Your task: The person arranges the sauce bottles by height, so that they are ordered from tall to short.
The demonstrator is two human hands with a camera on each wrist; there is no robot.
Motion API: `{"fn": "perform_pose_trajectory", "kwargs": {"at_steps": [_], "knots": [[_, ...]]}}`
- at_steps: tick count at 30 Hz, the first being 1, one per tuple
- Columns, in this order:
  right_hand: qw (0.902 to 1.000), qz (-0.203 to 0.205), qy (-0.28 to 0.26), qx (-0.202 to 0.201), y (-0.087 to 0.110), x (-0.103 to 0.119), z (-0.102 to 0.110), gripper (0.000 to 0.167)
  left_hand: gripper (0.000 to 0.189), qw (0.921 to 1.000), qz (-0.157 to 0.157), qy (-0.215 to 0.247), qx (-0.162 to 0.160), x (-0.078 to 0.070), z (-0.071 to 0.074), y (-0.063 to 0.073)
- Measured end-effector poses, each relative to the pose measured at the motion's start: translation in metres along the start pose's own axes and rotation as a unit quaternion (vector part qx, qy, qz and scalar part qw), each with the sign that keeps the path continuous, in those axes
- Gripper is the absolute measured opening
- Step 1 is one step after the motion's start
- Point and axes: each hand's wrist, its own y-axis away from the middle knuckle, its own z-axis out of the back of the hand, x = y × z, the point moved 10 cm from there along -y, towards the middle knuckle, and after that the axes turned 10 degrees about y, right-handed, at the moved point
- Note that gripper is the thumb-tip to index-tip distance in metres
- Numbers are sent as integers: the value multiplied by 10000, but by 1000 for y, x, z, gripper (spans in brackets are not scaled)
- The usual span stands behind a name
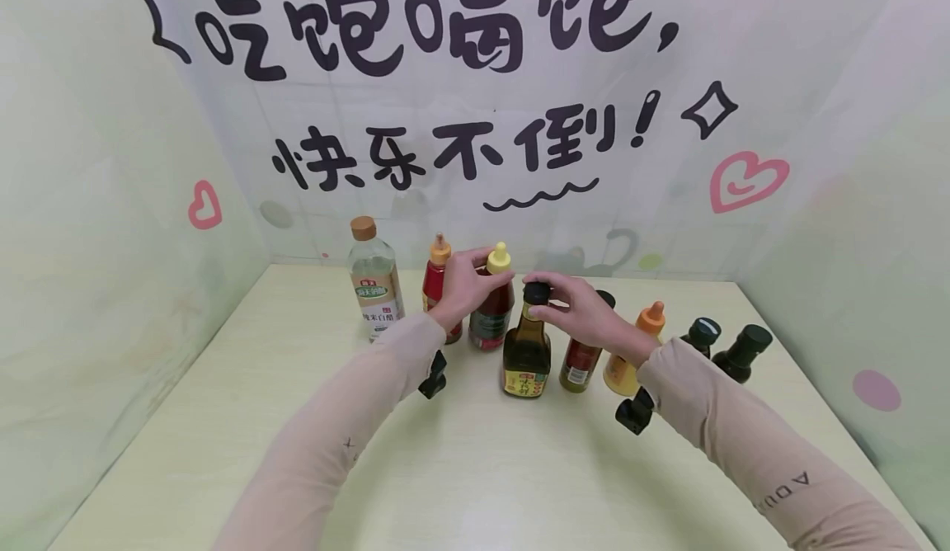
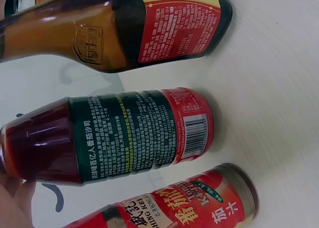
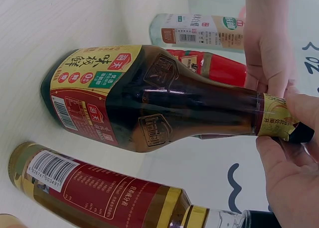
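My left hand grips a dark red sauce bottle near its yellow nozzle cap. In the left wrist view that bottle's green label and barcode face the camera. Just to the right, my right hand holds a brown soy sauce bottle with fingers and thumb at its neck and black cap. The soy sauce bottle has a yellow and red label. Left of the sauce bottle stands a red ketchup bottle, partly behind my left hand. A slimmer red-labelled bottle stands right of the soy sauce.
At the left end of the row is a clear white vinegar bottle. Toward the right stand a yellow bottle with an orange nozzle and two dark-capped bottles, one of them a dark bottle. Behind the pale table rises a printed backdrop.
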Motion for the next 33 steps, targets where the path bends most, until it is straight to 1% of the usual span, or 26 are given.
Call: {"fn": "perform_pose_trajectory", "kwargs": {"at_steps": [7,12,14,19,24,26,33], "knots": [[10000,-33,54,-26,1,0,1,43,46,9999,92,21,-77,8,-2,-5],[10000,16,21,-3,0,1,0,43,46,9995,74,124,-289,15,4,-10],[10000,11,25,4,0,1,0,43,45,9991,42,178,-378,16,6,-11],[10000,-10,49,-3,0,1,0,43,44,9989,-16,196,-414,16,6,-13],[9999,79,90,-4,0,3,-1,43,44,9982,153,207,-540,21,8,-12],[9999,77,120,-11,0,3,-1,43,44,9982,198,188,-543,22,7,-12],[9999,-49,99,18,1,-1,0,44,41,9990,133,93,-413,18,4,-14]]}}
